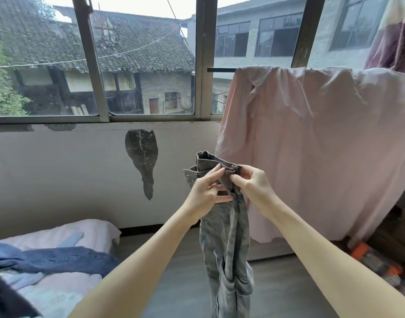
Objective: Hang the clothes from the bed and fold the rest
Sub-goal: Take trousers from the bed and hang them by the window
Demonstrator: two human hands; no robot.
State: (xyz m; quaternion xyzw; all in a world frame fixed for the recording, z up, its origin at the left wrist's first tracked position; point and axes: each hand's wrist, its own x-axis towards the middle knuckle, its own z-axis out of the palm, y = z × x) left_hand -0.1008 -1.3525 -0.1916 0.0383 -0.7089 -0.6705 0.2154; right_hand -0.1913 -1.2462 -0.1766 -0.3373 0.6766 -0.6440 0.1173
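While both hands (229,187) pinch it, jeans (226,237) dangle.

A wide window (139,65) with dark frames fills the far wall, looking out on an old tiled roof (132,42) and a grey building (266,35) to the right, with a wire (82,60) strung across outside. Below the sill, the pale wall (59,168) has a dark patch (141,154) where the paint has peeled. The floor (174,271) is grey. Low at the right sits some orange and dark clutter (376,262), too blurred to identify.
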